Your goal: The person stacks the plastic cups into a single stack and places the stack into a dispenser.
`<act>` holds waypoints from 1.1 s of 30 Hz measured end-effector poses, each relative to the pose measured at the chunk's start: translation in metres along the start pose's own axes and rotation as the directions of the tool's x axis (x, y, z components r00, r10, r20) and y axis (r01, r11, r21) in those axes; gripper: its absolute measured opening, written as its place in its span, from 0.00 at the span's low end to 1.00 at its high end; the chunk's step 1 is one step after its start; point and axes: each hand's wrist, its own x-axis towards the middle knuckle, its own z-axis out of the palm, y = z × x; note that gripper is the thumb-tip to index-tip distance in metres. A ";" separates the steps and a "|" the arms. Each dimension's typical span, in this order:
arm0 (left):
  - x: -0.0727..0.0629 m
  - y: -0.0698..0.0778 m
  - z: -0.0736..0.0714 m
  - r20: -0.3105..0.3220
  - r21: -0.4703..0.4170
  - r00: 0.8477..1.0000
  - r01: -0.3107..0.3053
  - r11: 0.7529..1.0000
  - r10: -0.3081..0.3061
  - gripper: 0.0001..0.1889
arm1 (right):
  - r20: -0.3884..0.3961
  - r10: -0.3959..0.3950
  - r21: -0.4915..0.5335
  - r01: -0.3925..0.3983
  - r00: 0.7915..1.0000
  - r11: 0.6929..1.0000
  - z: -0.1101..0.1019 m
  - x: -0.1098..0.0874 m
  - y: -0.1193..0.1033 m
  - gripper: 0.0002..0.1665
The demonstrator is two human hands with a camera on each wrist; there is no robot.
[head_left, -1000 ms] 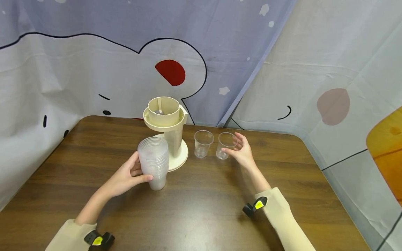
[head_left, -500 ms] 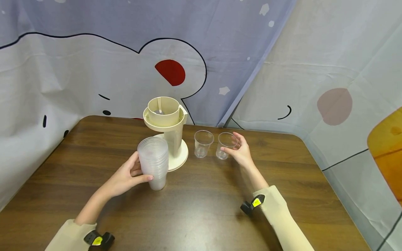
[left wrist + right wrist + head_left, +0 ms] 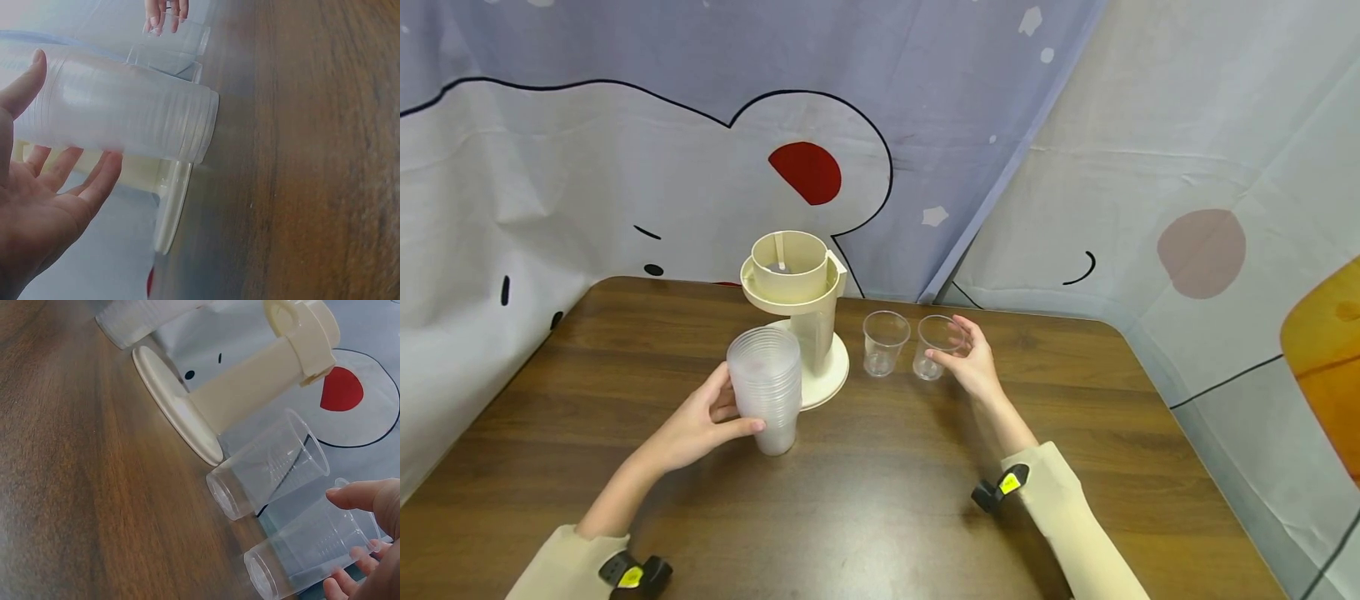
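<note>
My left hand [image 3: 700, 421] grips a tall stack of nested clear plastic cups [image 3: 765, 383], thumb on the near side and fingers behind. In the left wrist view the stack's base is close over the tabletop. My right hand [image 3: 972, 360] holds a single clear plastic cup [image 3: 306, 547] near its rim, the thumb on one side and fingertips on the other. That cup stands upright on the table. Just left of it is another upright clear cup [image 3: 883, 348]. Behind the stack rises a cream cup dispenser [image 3: 812, 333], with an open ring top and a round base.
The brown wooden table [image 3: 850, 517] reaches back to a printed curtain [image 3: 685, 192] hanging along its rear edge. The dispenser's round base [image 3: 829, 379] lies between the stack and the two single cups. A black camera is strapped on each sleeve.
My right hand and wrist have shifted slightly left, and the cup in that hand sits a touch nearer the other single cup. The left hand and stack look the same.
</note>
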 end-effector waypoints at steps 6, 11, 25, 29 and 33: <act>0.000 0.001 -0.001 0.005 0.002 1.000 0.001 1.000 -0.001 0.42 | -0.001 -0.001 -0.030 0.001 1.000 1.000 -0.001 0.000 0.001 0.46; 0.000 0.002 0.000 0.001 0.012 1.000 0.007 1.000 -0.007 0.42 | -0.001 -0.007 -0.023 0.007 1.000 1.000 0.000 -0.002 0.001 0.46; 0.000 0.005 0.001 -0.002 0.010 1.000 -0.007 1.000 0.008 0.41 | -0.026 -0.045 -0.052 0.043 0.999 0.998 -0.002 -0.015 -0.008 0.45; 0.000 0.003 0.001 -0.007 0.013 1.000 0.003 1.000 -0.002 0.41 | -0.031 -0.061 -0.071 0.059 0.998 0.996 -0.004 -0.020 -0.014 0.45; -0.001 0.002 0.001 -0.010 0.013 1.000 0.002 1.000 -0.002 0.41 | -0.033 -0.075 -0.101 0.071 0.997 0.992 -0.006 -0.026 -0.019 0.45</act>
